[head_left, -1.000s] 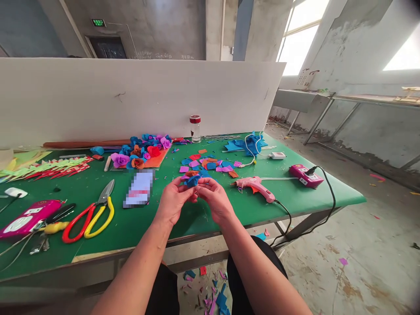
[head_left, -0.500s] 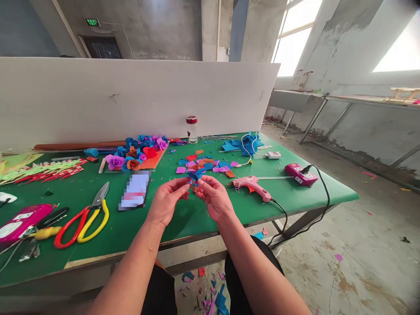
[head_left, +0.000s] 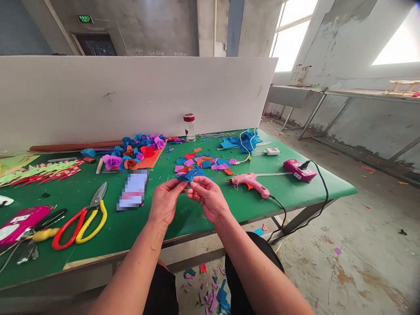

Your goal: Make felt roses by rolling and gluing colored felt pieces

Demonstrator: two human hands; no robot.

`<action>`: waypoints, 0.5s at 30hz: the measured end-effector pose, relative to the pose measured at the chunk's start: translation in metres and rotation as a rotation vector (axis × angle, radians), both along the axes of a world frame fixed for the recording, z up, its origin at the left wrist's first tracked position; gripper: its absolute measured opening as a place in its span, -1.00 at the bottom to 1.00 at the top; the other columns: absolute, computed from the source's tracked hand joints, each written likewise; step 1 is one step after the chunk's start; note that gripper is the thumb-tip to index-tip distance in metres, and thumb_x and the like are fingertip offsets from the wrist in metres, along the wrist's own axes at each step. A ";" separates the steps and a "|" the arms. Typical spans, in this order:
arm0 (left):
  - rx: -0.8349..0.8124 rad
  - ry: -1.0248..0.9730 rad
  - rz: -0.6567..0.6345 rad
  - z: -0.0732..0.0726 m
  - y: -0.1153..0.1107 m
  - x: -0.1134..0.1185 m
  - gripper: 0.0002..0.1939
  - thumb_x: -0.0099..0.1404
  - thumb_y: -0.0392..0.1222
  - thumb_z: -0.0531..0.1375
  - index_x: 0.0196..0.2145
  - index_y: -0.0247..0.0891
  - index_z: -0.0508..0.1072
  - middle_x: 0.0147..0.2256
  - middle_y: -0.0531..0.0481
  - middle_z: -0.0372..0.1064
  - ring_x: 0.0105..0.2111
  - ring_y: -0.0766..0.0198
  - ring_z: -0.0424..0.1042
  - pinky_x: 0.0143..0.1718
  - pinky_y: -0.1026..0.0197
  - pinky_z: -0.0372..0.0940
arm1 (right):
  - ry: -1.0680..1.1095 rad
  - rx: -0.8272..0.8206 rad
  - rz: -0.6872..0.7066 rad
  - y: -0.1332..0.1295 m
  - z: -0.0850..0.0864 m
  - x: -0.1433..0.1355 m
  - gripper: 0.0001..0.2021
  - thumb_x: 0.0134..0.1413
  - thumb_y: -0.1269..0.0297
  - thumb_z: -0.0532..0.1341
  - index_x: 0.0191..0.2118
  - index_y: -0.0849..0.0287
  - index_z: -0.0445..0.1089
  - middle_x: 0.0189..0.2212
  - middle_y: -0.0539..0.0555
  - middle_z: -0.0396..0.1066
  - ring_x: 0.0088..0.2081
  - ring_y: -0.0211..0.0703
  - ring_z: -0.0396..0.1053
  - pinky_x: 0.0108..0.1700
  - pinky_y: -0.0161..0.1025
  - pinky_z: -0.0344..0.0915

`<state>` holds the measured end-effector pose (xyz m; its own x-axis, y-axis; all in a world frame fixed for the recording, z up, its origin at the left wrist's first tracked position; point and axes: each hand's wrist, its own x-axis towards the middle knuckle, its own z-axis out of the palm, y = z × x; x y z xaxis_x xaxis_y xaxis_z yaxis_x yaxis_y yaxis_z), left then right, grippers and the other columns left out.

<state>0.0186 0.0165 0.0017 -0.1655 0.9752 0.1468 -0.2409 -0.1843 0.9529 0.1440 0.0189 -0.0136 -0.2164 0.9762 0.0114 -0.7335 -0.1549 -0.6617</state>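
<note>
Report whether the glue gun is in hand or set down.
Set down: the glue gun lies on the table; the left hand and right hand pinch blue paper.

A green-topped counter (head_left: 127, 229) carries shears (head_left: 99, 196) with one red and one yellow handle, a phone (head_left: 134, 190) near them, a pink glue gun (head_left: 253, 180) and a magenta power socket (head_left: 298, 169). Coloured cut pieces (head_left: 206, 163) lie scattered near its middle; behind them stands a red-lidded jar (head_left: 190, 130). An orange sheet (head_left: 151, 162) lies further left, blue paper (head_left: 230, 143) further right. Scraps (head_left: 222, 294) litter the floor (head_left: 323, 245).
</note>
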 end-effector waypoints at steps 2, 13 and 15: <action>0.006 -0.007 0.001 0.000 0.000 0.000 -0.70 -0.14 -0.08 0.52 -0.41 -0.25 0.67 -0.38 -0.08 0.60 -0.35 0.24 0.45 -0.29 0.24 0.35 | -0.007 0.008 0.008 -0.001 0.000 0.000 -0.60 -0.37 0.23 0.56 -0.35 0.19 0.46 -0.53 -0.07 0.48 -0.50 -0.32 0.45 -0.36 -0.36 0.45; -0.012 -0.056 0.000 0.000 -0.001 -0.001 -0.74 -0.14 -0.14 0.53 -0.46 -0.25 0.65 -0.39 -0.02 0.58 -0.37 0.30 0.42 -0.35 0.30 0.33 | -0.049 0.046 -0.016 -0.002 -0.002 -0.002 -0.60 -0.33 0.23 0.56 -0.33 0.20 0.45 -0.50 -0.06 0.50 -0.49 -0.31 0.46 -0.38 -0.35 0.44; -0.018 -0.061 -0.007 0.001 -0.002 0.000 -0.75 -0.12 -0.14 0.52 -0.44 -0.24 0.65 -0.38 -0.02 0.58 -0.38 0.32 0.42 -0.37 0.31 0.33 | -0.069 0.069 -0.037 -0.002 -0.003 -0.004 -0.60 -0.32 0.22 0.56 -0.33 0.20 0.44 -0.50 -0.06 0.50 -0.49 -0.30 0.47 -0.37 -0.34 0.45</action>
<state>0.0184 0.0143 0.0029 -0.1669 0.9788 0.1186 -0.2997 -0.1650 0.9397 0.1404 0.0165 -0.0162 -0.1826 0.9811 0.0648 -0.6905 -0.0810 -0.7187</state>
